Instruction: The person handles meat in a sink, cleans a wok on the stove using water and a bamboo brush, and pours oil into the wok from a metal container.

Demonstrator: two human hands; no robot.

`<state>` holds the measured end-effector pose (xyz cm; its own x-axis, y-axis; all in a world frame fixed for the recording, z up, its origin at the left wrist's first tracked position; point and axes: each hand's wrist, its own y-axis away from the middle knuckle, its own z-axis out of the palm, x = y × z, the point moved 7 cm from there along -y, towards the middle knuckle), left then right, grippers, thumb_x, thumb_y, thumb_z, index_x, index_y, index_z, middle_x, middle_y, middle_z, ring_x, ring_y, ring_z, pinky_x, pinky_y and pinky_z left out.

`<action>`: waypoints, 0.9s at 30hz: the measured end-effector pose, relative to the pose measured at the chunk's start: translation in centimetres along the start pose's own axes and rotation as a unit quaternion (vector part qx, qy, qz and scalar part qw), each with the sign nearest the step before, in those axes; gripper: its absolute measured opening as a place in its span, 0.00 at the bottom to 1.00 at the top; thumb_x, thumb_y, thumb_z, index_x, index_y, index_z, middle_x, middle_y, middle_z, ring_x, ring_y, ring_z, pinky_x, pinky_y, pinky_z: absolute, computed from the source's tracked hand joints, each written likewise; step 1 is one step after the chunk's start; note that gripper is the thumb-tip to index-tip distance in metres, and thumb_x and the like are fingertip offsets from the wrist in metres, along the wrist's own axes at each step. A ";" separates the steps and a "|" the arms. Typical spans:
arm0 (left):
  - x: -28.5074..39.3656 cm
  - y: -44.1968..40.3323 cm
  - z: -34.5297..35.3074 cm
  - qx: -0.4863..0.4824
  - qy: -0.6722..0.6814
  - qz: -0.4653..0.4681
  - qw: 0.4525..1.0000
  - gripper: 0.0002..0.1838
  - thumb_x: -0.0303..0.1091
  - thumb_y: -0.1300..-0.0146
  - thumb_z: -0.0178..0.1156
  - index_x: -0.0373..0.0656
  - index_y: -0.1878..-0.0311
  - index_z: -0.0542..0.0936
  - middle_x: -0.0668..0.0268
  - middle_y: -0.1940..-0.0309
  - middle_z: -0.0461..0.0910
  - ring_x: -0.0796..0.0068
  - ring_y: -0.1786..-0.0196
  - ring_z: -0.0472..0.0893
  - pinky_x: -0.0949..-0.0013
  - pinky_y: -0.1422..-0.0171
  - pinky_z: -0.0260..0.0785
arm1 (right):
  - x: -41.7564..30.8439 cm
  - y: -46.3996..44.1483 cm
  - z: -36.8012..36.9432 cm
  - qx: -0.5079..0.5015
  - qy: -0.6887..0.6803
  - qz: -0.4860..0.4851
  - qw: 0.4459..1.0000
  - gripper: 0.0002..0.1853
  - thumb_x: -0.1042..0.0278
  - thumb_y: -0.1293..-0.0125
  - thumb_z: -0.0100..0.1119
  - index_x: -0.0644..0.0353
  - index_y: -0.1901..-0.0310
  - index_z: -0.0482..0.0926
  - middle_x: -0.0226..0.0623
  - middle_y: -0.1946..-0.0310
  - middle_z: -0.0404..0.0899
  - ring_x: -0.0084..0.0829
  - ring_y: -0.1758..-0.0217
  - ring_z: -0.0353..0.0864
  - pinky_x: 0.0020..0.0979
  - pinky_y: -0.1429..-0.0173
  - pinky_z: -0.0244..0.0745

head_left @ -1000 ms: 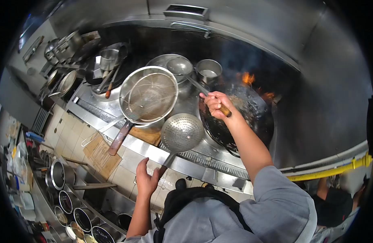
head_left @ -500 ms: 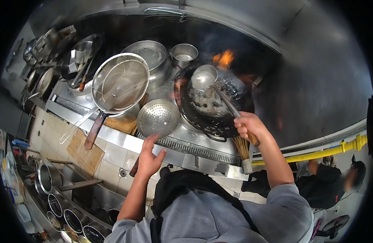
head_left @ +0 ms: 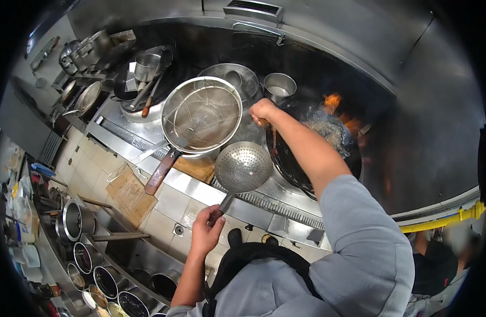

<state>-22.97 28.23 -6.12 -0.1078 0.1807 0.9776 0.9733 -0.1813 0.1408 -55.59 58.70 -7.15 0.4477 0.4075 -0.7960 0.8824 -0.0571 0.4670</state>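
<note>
My right hand (head_left: 262, 111) is closed round the handle of a ladle (head_left: 234, 80), whose bowl is over the large metal pot (head_left: 249, 74) at the back. The round perforated strainer (head_left: 244, 167) rests near the stove's front edge, and my left hand (head_left: 208, 226) is closed round its dark handle. Left of it, a wide mesh sieve (head_left: 201, 113) with a wooden handle lies over a pot. Below my right forearm, the black wok (head_left: 285, 164) holds bubbling contents, partly hidden by the arm. Flames (head_left: 332, 103) rise at its back edge.
A small metal pot (head_left: 280, 87) stands behind the wok. Pans and utensils (head_left: 148, 66) crowd the stove's left end. A yellow pipe (head_left: 443, 218) runs along the right. Metal containers (head_left: 88, 257) line the lower left. A co-worker (head_left: 435, 267) is at the lower right.
The ladle has gone from over the wok to the pot at the back left, with my right hand. My left hand has closed on the strainer's handle. The camera view has shifted.
</note>
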 end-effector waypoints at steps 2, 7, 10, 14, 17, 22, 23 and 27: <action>-1.0 1.0 0.0 0.010 0.048 -0.021 0.999 0.20 0.26 0.36 0.64 0.34 0.41 0.76 0.57 0.49 0.80 0.68 0.46 0.81 0.67 0.40 0.74 | -0.1 0.4 1.8 -0.044 -0.227 0.095 0.968 0.08 0.75 0.37 0.55 0.67 0.73 0.74 0.32 0.86 0.68 0.25 0.88 0.66 0.28 0.84 0.65; -4.1 2.8 0.0 0.006 0.004 -0.029 1.000 0.20 0.29 0.37 0.65 0.35 0.42 0.77 0.56 0.48 0.81 0.67 0.45 0.82 0.65 0.40 0.73 | 1.5 5.8 1.3 -0.232 -0.631 0.129 0.729 0.12 0.72 0.31 0.48 0.73 0.53 0.70 0.26 0.84 0.62 0.18 0.87 0.64 0.20 0.83 0.64; -4.2 2.2 1.0 -0.019 -0.040 -0.012 0.999 0.19 0.29 0.38 0.66 0.36 0.44 0.78 0.54 0.48 0.81 0.65 0.45 0.81 0.64 0.40 0.73 | 2.5 12.8 -0.9 -0.348 -0.696 0.068 0.624 0.19 0.70 0.30 0.46 0.75 0.43 0.63 0.27 0.81 0.63 0.18 0.86 0.66 0.22 0.83 0.65; -3.0 0.4 1.6 -0.008 -0.138 0.111 0.984 0.19 0.29 0.40 0.66 0.36 0.45 0.79 0.51 0.50 0.80 0.59 0.45 0.81 0.64 0.43 0.75 | 3.7 23.8 -5.0 -0.303 -0.718 0.049 0.625 0.18 0.70 0.30 0.45 0.72 0.43 0.65 0.26 0.79 0.64 0.15 0.86 0.65 0.20 0.85 0.64; 0.0 -1.0 2.6 -0.015 -0.123 0.064 0.990 0.19 0.28 0.39 0.65 0.35 0.45 0.79 0.51 0.51 0.80 0.59 0.46 0.81 0.65 0.46 0.76 | 6.1 29.7 -7.9 -0.337 -0.668 0.012 0.664 0.19 0.69 0.30 0.45 0.68 0.40 0.66 0.25 0.76 0.66 0.16 0.84 0.67 0.23 0.83 0.67; 3.6 -2.5 6.5 -0.052 -0.129 0.161 0.977 0.20 0.28 0.41 0.65 0.36 0.45 0.78 0.51 0.47 0.79 0.54 0.45 0.80 0.60 0.41 0.72 | 10.8 34.9 -10.7 -0.221 -0.688 0.091 0.685 0.18 0.71 0.31 0.45 0.67 0.42 0.68 0.25 0.78 0.66 0.15 0.85 0.66 0.21 0.85 0.63; 3.6 -2.7 7.3 -0.056 -0.126 0.160 0.977 0.20 0.28 0.41 0.65 0.36 0.45 0.78 0.51 0.47 0.79 0.54 0.45 0.80 0.60 0.41 0.72 | 11.9 35.4 -10.8 -0.200 -0.680 0.110 0.697 0.17 0.71 0.31 0.45 0.67 0.43 0.68 0.25 0.78 0.66 0.14 0.85 0.65 0.21 0.85 0.63; 3.4 -2.4 9.9 -0.094 -0.142 0.192 0.967 0.19 0.26 0.40 0.65 0.38 0.44 0.78 0.57 0.45 0.79 0.64 0.47 0.80 0.62 0.42 0.73 | 14.3 38.1 -10.2 -0.157 -0.738 0.138 0.641 0.15 0.71 0.31 0.46 0.66 0.46 0.69 0.25 0.78 0.66 0.14 0.85 0.64 0.19 0.85 0.60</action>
<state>-23.67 38.89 -4.66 0.3398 0.3194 0.8846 0.8739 -0.4550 -0.1714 -17.05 71.67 3.18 0.4340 -0.8993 -0.0550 0.7709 0.3390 0.5393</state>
